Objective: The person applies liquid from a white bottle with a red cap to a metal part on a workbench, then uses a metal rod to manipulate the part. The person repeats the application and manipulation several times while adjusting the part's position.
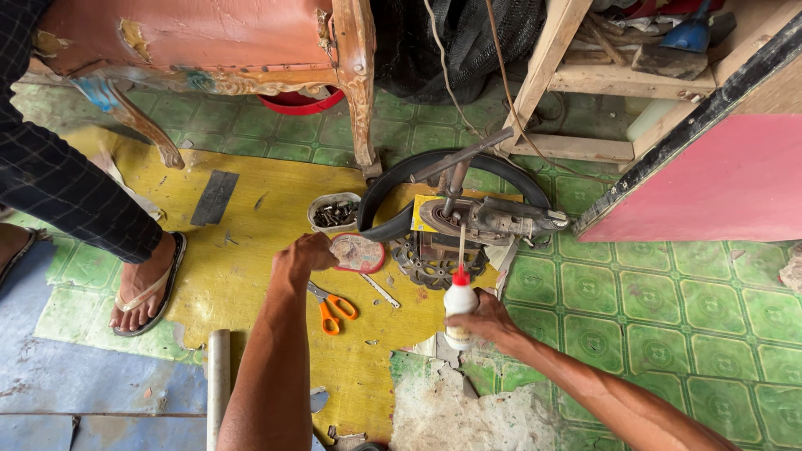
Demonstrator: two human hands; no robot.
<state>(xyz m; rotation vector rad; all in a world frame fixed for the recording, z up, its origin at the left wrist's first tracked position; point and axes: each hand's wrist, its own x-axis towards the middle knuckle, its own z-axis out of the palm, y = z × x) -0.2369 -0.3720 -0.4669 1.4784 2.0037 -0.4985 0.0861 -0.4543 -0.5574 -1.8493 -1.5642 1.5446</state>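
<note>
While the right hand (pixel 483 321) is wrapped closed around the body of a white plastic squeeze bottle with a red pointed nozzle (pixel 459 302), held upright with the nozzle up, the left hand (pixel 302 257) is bunched shut, its fingertips pinching a small pale scrap (pixel 341 248) just above a round red-rimmed lid (pixel 360 253) that lies on the worn yellow floor covering (pixel 251 250). The bottle stands just below a grey metal clamp press (pixel 489 219) that grips a black rubber inner tube (pixel 455 171), whose loop arches behind the press. A toothed metal sprocket disc (pixel 426 266) lies under the press. Orange-handled scissors (pixel 334 307) rest on the yellow covering between the two forearms, near a slim metal tool (pixel 381 291). A small white tub of dark metal bits (pixel 333 212) sits beside the tube's left end. Another person's sandalled foot (pixel 149 288) stands at left, below a dark checked trouser leg (pixel 58 184). Green patterned floor tiles (pixel 693 301) spread to the right.
</note>
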